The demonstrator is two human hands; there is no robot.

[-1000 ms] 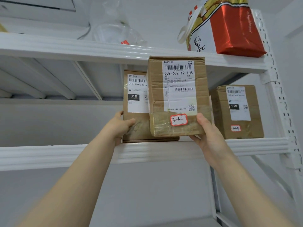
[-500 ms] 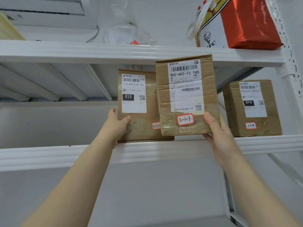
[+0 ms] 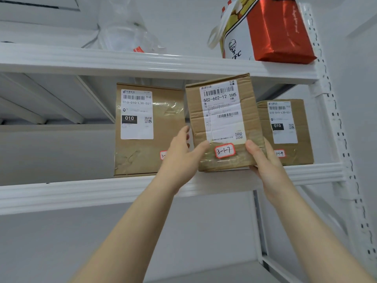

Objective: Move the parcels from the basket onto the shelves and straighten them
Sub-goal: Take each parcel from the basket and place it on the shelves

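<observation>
Parcel 3-1-7 (image 3: 223,119) leans, left grip (image 3: 181,158) and right grip (image 3: 264,162) pinching its lower corners; pushed crooked, it may jam against the right-hand parcel (image 3: 285,129).

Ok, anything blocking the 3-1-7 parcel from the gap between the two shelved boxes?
Nothing visible. The brown cardboard parcel marked 3-1-7, gripped by the left hand and right hand, hides the gap between the left brown box and the right brown box on the white metal shelf, so behind it is unseen.
</observation>
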